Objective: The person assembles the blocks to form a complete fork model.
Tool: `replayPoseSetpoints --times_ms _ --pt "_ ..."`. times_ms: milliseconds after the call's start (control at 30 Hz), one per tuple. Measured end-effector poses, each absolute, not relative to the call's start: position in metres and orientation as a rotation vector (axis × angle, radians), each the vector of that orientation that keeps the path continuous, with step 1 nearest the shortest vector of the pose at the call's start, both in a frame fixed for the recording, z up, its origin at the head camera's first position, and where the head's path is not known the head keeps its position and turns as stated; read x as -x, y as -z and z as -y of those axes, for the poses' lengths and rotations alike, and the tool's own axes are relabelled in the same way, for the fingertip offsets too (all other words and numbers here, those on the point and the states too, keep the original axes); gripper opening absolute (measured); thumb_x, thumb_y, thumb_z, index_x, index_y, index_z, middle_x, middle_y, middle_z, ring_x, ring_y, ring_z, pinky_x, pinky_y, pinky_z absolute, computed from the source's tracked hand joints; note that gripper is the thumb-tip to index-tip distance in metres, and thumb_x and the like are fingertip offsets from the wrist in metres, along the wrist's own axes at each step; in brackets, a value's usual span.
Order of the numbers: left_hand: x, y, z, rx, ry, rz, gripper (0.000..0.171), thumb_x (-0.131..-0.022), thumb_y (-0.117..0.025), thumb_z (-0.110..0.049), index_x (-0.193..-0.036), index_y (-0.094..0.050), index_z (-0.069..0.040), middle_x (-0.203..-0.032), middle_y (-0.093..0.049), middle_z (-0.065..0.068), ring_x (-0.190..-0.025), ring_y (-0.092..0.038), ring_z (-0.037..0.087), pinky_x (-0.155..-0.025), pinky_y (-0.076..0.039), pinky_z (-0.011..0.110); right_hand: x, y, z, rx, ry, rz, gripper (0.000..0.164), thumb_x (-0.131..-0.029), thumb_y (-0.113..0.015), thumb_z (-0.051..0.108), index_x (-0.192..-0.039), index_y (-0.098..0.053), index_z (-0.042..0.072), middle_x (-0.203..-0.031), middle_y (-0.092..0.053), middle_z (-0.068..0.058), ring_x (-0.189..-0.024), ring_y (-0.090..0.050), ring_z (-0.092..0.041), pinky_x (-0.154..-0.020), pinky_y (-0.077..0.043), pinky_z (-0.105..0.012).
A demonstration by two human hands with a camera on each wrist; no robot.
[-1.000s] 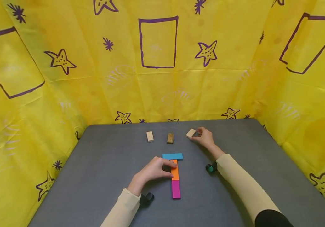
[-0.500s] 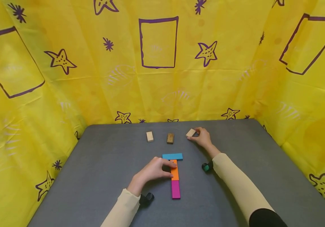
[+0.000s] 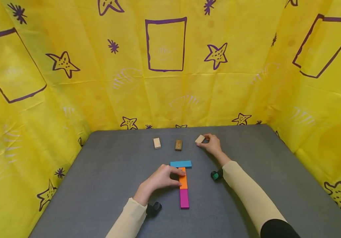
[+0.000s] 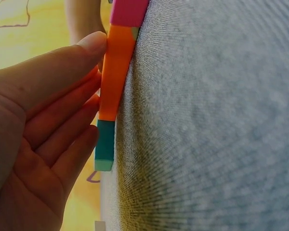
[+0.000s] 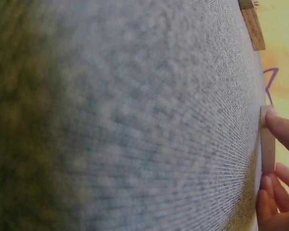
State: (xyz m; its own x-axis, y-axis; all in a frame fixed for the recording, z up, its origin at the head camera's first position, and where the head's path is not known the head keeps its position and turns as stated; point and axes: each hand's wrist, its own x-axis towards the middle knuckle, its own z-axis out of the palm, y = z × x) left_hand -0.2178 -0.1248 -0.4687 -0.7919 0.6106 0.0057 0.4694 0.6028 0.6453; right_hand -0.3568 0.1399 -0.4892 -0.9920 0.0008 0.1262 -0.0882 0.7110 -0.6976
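Observation:
Three flat blocks form a T on the grey table: a blue block across the far end, an orange block below it, and a magenta block nearest. My left hand rests its thumb and fingertips on the orange block's upper face, as the left wrist view also shows along the orange block. Farther back, my right hand pinches a pale wooden block that lies at an angle. In the right wrist view, thumb and fingers meet opposite ends of that pale block.
Another pale wooden block and a dark brown wooden block lie in a row to the left of the pinched one. A yellow patterned curtain encloses the grey table at the back and sides.
The right hand has shifted slightly left and closed its thumb and fingers onto the pale wooden block. My left hand and the coloured blocks stay where they were.

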Motion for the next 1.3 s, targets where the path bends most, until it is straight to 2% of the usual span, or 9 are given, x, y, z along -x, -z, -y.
replayPoseSetpoints --times_ms 867,1300 --pt "0.218 0.468 0.125 -0.893 -0.958 -2.625 0.039 -0.078 -0.077 -0.034 -0.115 -0.070 -0.028 -0.111 -0.067 -0.017 -0.108 -0.060 0.004 -0.096 -0.048 0.028 0.341 0.478 -0.156 -0.138 -1.243 2.772 0.062 -0.074 -0.081 0.033 -0.125 -0.059 0.004 -0.119 -0.062 -0.019 -0.108 -0.059 -0.033 -0.089 -0.051 -0.045" --pt "0.219 0.468 0.125 -0.886 -0.957 -2.609 0.038 -0.078 -0.077 -0.035 -0.115 -0.070 -0.029 -0.111 -0.067 -0.017 -0.109 -0.060 0.005 -0.096 -0.048 0.029 0.326 0.468 -0.155 -0.335 -1.231 2.758 0.065 -0.072 -0.083 0.030 -0.126 -0.059 0.004 -0.119 -0.061 -0.019 -0.106 -0.062 -0.033 -0.090 -0.052 -0.045"
